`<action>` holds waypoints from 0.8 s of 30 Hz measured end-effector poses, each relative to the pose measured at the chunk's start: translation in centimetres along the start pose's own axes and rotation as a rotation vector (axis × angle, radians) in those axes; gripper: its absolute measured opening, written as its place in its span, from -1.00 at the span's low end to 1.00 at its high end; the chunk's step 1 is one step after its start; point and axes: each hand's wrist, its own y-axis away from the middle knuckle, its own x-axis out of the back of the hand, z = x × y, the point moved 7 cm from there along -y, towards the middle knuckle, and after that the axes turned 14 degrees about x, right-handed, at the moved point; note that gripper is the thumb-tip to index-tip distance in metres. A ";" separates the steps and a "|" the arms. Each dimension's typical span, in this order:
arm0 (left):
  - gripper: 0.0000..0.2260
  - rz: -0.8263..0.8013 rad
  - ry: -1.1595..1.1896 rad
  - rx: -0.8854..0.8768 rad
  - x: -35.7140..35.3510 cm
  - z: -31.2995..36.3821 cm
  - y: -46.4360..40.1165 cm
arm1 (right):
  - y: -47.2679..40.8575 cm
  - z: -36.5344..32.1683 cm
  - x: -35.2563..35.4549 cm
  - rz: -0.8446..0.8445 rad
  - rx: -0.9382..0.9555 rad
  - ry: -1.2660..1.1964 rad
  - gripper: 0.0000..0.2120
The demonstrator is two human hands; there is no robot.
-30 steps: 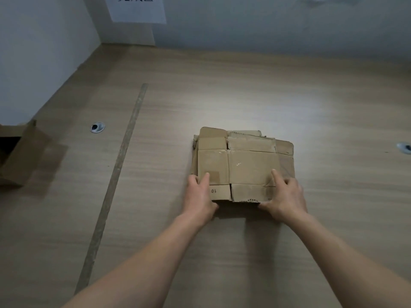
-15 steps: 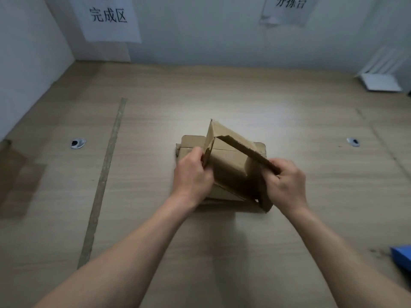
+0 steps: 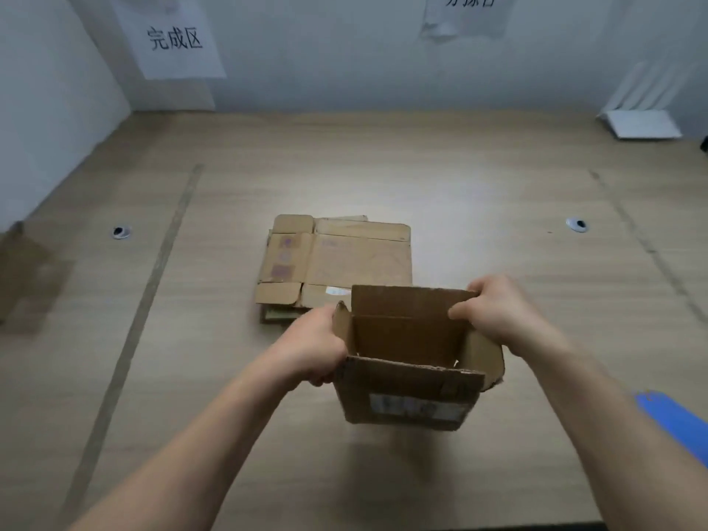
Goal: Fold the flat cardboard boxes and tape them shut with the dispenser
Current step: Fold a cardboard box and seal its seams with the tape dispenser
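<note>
A person holds an opened cardboard box (image 3: 410, 362) above the wooden table (image 3: 479, 208), close to the body and in front of a stack of flat boxes (image 3: 337, 258). The box is squared out into a tube with its top open toward the camera, and its upper flaps stand up. A printed label (image 3: 415, 408) shows on its near wall.

The left hand (image 3: 310, 350) grips the left wall of the box, fingers curled around the near left corner. The right hand (image 3: 498, 312) grips the right wall near the far corner, with the thumb hooked over the edge into the opening and the other fingers wrapped around the outside.

The stack of flat boxes lies on the middle of the table, just beyond the held box; its near right corner is hidden behind the box's far flap. A blue object (image 3: 674, 419) lies at the right edge of the table, partly behind the right forearm. Two round grommets are set in the tabletop, one on the left (image 3: 122, 232) and one on the right (image 3: 577, 224). A white device (image 3: 639, 122) sits at the far right by the wall. Two paper signs hang on the wall, one on the left (image 3: 174, 40) and one further right (image 3: 465, 11). A blurred brown cardboard piece (image 3: 27, 274) sits at the left edge.
</note>
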 end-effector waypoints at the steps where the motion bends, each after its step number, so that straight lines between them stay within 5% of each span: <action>1: -0.65 0.030 -0.025 0.039 -1.5 -0.6 0.2 | 0.4 1.2 -0.9 -0.025 -0.001 0.015 -0.89; 6: -0.71 0.281 -0.054 0.083 -4.5 -1.8 1.4 | 3.8 6.1 -2.9 0.093 -0.034 -0.227 -0.40; 10: -0.72 0.407 -0.058 0.062 -4.8 -2.0 2.7 | 5.4 8.0 -2.1 0.166 -0.056 -0.245 -0.78; 12: -0.75 0.436 -0.075 0.038 -5.0 -1.9 3.2 | 5.7 7.9 -2.7 0.131 -0.042 -0.237 -0.76; 24: -0.57 0.041 -0.349 -0.233 -6.4 0.2 1.7 | 5.1 5.0 -3.3 0.271 -0.030 -0.210 -0.48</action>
